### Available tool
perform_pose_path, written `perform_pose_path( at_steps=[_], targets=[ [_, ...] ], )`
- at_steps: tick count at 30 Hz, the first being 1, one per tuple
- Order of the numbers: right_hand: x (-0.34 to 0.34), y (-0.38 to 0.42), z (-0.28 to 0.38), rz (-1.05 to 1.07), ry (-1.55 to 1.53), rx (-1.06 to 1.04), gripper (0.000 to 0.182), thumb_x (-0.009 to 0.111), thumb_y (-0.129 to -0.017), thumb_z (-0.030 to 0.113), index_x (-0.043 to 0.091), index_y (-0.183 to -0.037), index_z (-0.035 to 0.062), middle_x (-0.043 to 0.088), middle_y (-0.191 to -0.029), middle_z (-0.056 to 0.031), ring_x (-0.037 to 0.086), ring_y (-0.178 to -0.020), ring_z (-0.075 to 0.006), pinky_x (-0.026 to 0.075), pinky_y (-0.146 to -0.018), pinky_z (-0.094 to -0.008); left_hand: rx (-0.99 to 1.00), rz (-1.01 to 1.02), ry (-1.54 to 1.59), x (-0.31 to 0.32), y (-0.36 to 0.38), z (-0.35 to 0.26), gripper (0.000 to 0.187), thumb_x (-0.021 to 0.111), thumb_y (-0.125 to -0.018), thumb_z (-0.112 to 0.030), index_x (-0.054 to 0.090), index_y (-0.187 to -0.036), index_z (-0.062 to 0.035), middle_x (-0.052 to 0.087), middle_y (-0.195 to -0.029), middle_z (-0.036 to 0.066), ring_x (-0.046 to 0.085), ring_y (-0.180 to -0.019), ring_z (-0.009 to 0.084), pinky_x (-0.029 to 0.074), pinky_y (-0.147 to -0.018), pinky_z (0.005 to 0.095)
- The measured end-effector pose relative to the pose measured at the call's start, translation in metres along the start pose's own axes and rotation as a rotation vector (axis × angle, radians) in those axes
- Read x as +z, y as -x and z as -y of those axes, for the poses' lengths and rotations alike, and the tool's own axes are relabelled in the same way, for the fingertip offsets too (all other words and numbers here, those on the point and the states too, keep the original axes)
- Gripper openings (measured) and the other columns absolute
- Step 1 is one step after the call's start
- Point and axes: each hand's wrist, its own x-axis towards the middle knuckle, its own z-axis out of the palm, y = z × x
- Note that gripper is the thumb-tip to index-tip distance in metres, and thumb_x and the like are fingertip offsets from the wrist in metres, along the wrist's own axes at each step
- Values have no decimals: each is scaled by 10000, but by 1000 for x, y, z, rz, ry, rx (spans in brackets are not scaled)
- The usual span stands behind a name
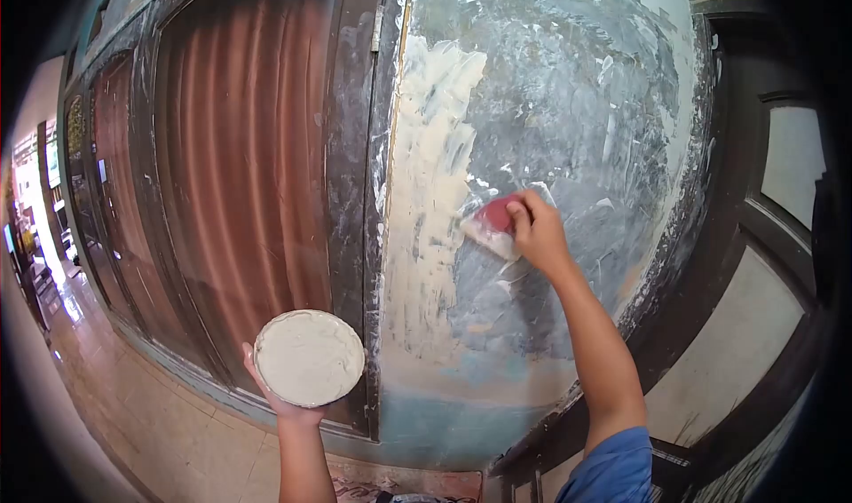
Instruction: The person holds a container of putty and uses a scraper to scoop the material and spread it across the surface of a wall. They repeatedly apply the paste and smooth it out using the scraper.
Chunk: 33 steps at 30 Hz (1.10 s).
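Note:
My right hand [539, 226] grips a putty scraper [495, 223] with a red handle part and a pale, putty-smeared blade, slightly blurred. Its blade is at the grey, patchy wall [568, 130], by the edge of a cream putty band [424, 201] that runs down the wall's left side. Below and to the left, my left hand [288, 403] holds up a round tub of putty [309, 358] from underneath, its pale, smooth-topped filling facing me. Most of the left fingers are hidden behind the tub.
Left of the wall stands a dark wooden frame [353, 148] with glass and a reddish-brown curtain [248, 166] behind it. A dark panelled door [745, 237] is at the right. Below the putty, the wall turns blue-green [444, 427]. Tiled floor [195, 423] stretches off at lower left.

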Motion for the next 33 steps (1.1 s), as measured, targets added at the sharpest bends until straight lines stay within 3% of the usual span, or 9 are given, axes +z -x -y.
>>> perform_pose_path(
  at_steps=[3,7,10,11,13,17,24,31,33],
  targets=[
    [2,14,3,128,100,-79,173,646,-992,210,672,-1095,73,724,-958,-183,685,-857,-429,530,-735,-485,-14,17,6,-1,4,5,820,403,-939,-796,591,-1389,-137,587,-1421,112,590,-1248,355,524,-1007,556],
    [6,5,-7,-57,115,-41,173,648,-1000,187,660,-1093,40,718,-913,-190,695,-825,-410,530,-705,-470,-42,54,-1,-2,0,10,829,405,-938,-798,583,-1402,-134,584,-1431,110,591,-1258,352,516,-1023,558],
    [3,7,-11,-195,-337,191,233,605,-1059,209,645,-1092,-18,685,-788,-68,628,-667,-135,483,-595,-312,-75,64,10,5,3,17,845,389,-939,-800,568,-1414,-124,577,-1440,126,583,-1272,370,509,-1038,582],
    [2,15,-9,-192,-335,196,233,605,-1059,209,645,-1092,-18,685,-788,-68,628,-667,-135,483,-595,-312,-78,59,9,8,8,19,845,389,-939,-800,568,-1414,-124,577,-1440,126,583,-1272,370,509,-1038,582],
    [4,33,1,153,-650,370,247,615,-1062,231,654,-1108,-8,650,-780,-3,567,-645,-64,466,-569,-274,-174,213,-19,24,16,26,868,364,-933,-812,552,-1429,-124,571,-1445,146,577,-1283,396,499,-1054,608],
    [14,65,29,853,-669,545,267,603,-1071,256,677,-1140,10,645,-772,8,531,-620,-46,455,-561,-266,-238,87,2,15,6,50,884,348,-923,-828,544,-1451,-146,562,-1459,161,576,-1292,418,487,-1064,628],
    [51,105,7,1033,-606,518,287,580,-1082,287,672,-1070,15,610,-669,-1,533,-506,-89,431,-489,-296,-400,204,29,22,7,78,887,364,-943,-797,586,-1416,-81,634,-1390,154,623,-1245,380,510,-1044,546],
    [22,132,-3,881,-480,516,260,613,-1059,251,650,-1036,-6,614,-648,-47,584,-535,-140,466,-528,-334,-421,149,17,16,29,89,839,363,-964,-760,597,-1400,-82,651,-1362,147,635,-1224,374,514,-1036,538],
    [13,139,-1,550,-431,323,212,655,-1022,196,630,-1047,-14,662,-696,-92,639,-597,-196,511,-595,-352,-401,124,26,17,32,93,830,368,-966,-756,604,-1391,-84,653,-1359,141,636,-1221,372,511,-1036,541]
  ],
)
